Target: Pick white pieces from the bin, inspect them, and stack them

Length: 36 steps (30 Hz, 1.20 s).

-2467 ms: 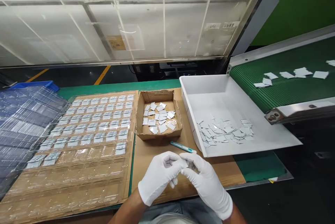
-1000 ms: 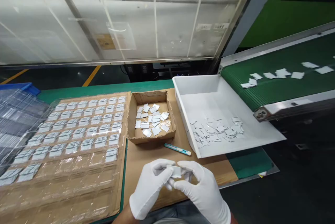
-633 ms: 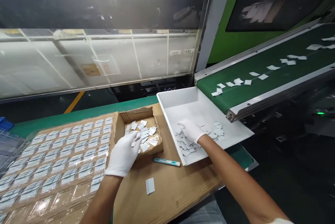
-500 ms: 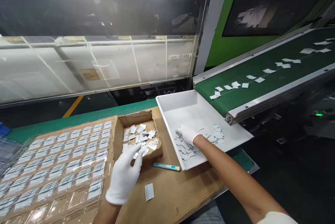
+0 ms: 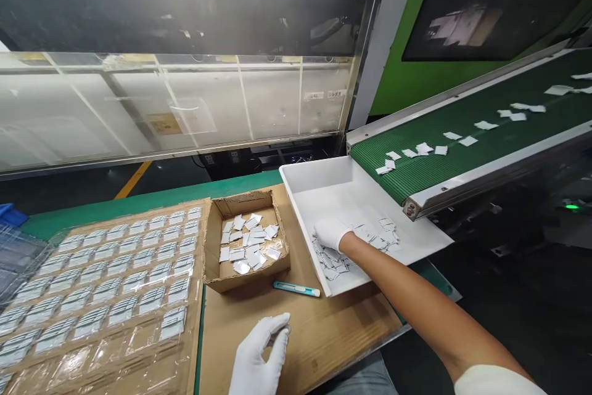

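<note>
White gloves cover both hands. The right arm is stretched forward, bare from the glove up to a white sleeve at the elbow, and the right hand [image 5: 330, 232] is down inside the white plastic bin [image 5: 324, 174], fingers curled onto the heap of small white pieces [image 5: 365, 241] on the bin's floor. It looks closed on some of them, though from here I cannot tell for certain whether any are actually gripped. The left hand [image 5: 259, 355] sits low and close to the body, over the brown cardboard sheet [image 5: 319, 330] on the worktop, with thumb and forefinger bent toward each other in a loose pinch; whatever is between them is hidden, so I cannot tell if it holds a piece.

Between the two hands, just in front of the bin's near corner, lies a teal-handled cutter [image 5: 296, 288], touching neither hand. Just beyond it stands a small open cardboard box [image 5: 245, 272] with more white pieces scattered inside. Left of the box, a clear blister tray [image 5: 106, 278] lies flat, most of its pockets filled with pieces in neat rows, the nearest rows bare. To the right, a green conveyor belt [image 5: 462, 154] slopes down to the bin's far edge, with several white pieces riding on it, well apart from the right hand.
</note>
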Each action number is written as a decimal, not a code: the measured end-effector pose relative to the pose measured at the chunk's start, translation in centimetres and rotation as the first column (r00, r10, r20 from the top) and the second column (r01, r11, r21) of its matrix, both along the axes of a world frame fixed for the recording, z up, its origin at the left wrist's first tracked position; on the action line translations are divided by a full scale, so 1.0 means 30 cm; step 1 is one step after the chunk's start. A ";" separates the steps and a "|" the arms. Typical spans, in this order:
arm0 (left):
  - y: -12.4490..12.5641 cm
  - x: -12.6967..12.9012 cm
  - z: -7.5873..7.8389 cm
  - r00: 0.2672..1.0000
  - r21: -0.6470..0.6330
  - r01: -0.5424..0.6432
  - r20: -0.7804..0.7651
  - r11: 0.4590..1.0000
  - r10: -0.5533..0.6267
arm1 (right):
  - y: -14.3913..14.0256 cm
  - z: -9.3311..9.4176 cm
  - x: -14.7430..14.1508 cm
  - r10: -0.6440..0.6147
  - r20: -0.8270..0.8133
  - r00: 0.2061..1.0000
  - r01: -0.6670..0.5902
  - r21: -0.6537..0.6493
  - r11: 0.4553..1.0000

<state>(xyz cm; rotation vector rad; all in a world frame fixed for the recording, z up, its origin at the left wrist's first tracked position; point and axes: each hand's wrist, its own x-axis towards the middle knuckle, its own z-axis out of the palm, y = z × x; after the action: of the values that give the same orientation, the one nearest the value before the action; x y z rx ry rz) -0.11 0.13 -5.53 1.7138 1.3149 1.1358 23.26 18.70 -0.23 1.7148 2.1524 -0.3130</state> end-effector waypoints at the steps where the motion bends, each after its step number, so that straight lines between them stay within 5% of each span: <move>1: -0.006 0.002 -0.005 1.000 0.013 0.003 -0.005 1.000 -0.003 | 0.002 -0.003 0.002 0.009 -0.003 1.000 -0.009 -0.001 1.000; 16: -0.095 0.064 -0.081 0.991 -0.106 0.132 0.005 0.986 -0.132 | 0.009 0.002 0.016 0.116 -0.081 0.990 -0.119 -0.025 0.993; 26: -0.144 0.097 -0.157 0.997 -0.215 0.067 0.052 0.974 -0.057 | 0.013 0.004 0.024 -0.001 -0.029 1.000 0.001 -0.027 1.000; 36: -0.141 0.097 -0.170 0.996 -0.240 0.070 0.072 0.968 -0.054 | 0.011 0.012 0.035 0.005 -0.085 0.996 -0.002 0.040 0.999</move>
<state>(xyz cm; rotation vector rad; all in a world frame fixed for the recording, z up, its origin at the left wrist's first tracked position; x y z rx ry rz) 2.80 -4.11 -10.64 1.5159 1.2934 0.9446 24.31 19.03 0.13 1.7492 2.2358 -0.3500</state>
